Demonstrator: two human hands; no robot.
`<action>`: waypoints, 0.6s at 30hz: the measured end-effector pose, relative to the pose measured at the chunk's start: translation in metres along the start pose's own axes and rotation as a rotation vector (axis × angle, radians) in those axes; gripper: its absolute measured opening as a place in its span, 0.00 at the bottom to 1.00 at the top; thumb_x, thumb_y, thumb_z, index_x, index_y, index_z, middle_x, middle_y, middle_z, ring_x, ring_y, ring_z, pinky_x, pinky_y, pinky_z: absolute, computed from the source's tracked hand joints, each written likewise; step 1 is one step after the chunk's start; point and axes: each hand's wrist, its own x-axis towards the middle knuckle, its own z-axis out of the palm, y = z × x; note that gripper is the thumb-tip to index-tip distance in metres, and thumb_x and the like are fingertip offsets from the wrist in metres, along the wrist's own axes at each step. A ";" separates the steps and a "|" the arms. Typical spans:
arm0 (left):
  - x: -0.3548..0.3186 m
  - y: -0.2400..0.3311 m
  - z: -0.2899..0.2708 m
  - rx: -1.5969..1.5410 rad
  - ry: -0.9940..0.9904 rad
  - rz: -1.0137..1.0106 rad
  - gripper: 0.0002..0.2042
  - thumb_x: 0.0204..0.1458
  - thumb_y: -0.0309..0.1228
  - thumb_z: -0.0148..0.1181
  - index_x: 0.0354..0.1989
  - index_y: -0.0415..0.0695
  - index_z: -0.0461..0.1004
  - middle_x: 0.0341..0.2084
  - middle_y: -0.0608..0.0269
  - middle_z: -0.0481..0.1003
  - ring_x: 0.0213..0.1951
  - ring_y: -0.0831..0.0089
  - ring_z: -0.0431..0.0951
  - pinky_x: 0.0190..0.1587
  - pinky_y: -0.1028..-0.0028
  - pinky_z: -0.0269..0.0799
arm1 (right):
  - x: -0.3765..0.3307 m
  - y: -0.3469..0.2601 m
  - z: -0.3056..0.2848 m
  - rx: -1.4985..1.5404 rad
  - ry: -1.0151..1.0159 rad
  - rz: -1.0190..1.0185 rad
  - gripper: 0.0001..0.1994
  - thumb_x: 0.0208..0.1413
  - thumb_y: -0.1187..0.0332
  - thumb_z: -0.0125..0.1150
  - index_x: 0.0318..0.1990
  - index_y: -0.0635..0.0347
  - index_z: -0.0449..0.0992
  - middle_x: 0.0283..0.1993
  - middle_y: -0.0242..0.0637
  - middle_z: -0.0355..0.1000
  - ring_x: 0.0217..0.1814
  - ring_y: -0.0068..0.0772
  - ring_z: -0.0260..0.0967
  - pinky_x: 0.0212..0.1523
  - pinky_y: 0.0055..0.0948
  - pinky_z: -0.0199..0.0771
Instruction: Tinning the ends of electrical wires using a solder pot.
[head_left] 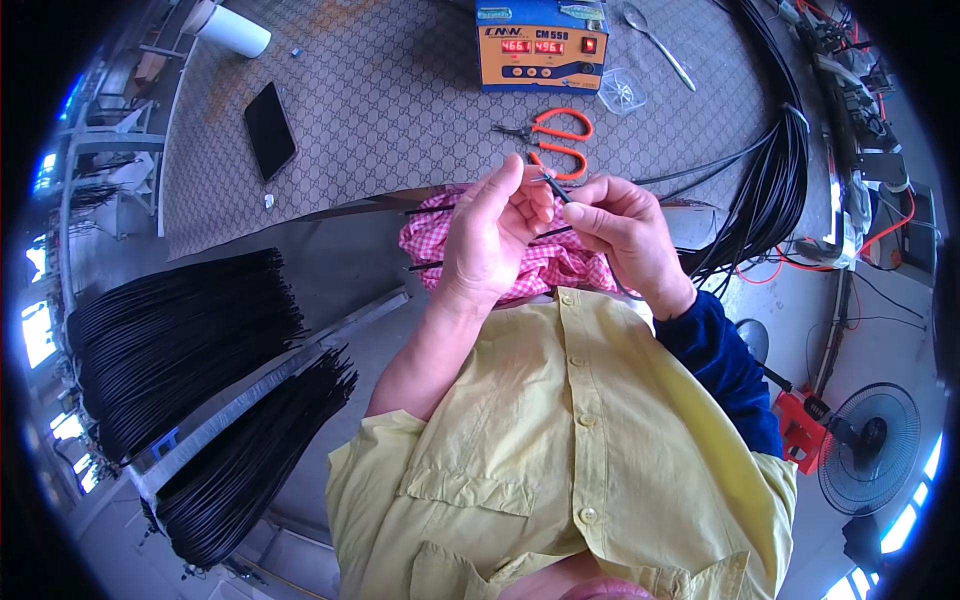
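Note:
Between the thumb and fingers of my right hand (625, 225) is a black cable (560, 189), its end pointing up and left with thin wires (543, 178) showing. My left hand (488, 230) is beside that end, palm turned toward it. Its thumb stands up apart from the loosely curled fingers, and I see nothing gripped there. More black cable pieces (430, 210) stick out past the left wrist, above a pink checked cloth (560, 268) at my lap. Beyond my hands, orange-handled cutters (560, 125) lie on the table.
On the patterned table (380, 100) are a blue and yellow control box (540, 55), a clear dish (622, 92), a spoon (660, 45), a phone (270, 130) and a white roll (232, 28). Black cable bundles (190, 340) hang at left, another (770, 180) at right. A fan (870, 447) stands right.

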 end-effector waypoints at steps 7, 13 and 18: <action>0.002 0.012 0.000 0.123 0.014 -0.046 0.11 0.51 0.34 0.48 0.30 0.37 0.71 0.18 0.63 0.70 0.22 0.76 0.68 0.26 0.79 0.62 | 0.001 -0.002 -0.002 -0.142 -0.003 -0.024 0.03 0.48 0.75 0.58 0.30 0.63 0.70 0.20 0.22 0.62 0.17 0.08 0.50 0.15 0.11 0.47; 0.004 0.013 -0.006 0.053 -0.013 -0.104 0.11 0.51 0.33 0.49 0.30 0.36 0.71 0.19 0.61 0.71 0.22 0.74 0.69 0.26 0.78 0.63 | 0.003 -0.002 -0.004 -0.122 -0.020 0.002 0.03 0.49 0.75 0.57 0.31 0.63 0.70 0.20 0.21 0.61 0.17 0.09 0.50 0.16 0.12 0.46; 0.005 0.015 -0.005 -0.001 -0.006 -0.160 0.11 0.52 0.34 0.49 0.30 0.37 0.71 0.20 0.61 0.71 0.23 0.74 0.70 0.26 0.78 0.63 | 0.003 -0.006 -0.006 -0.070 -0.058 0.061 0.03 0.50 0.73 0.55 0.31 0.62 0.70 0.20 0.21 0.59 0.18 0.10 0.49 0.17 0.12 0.46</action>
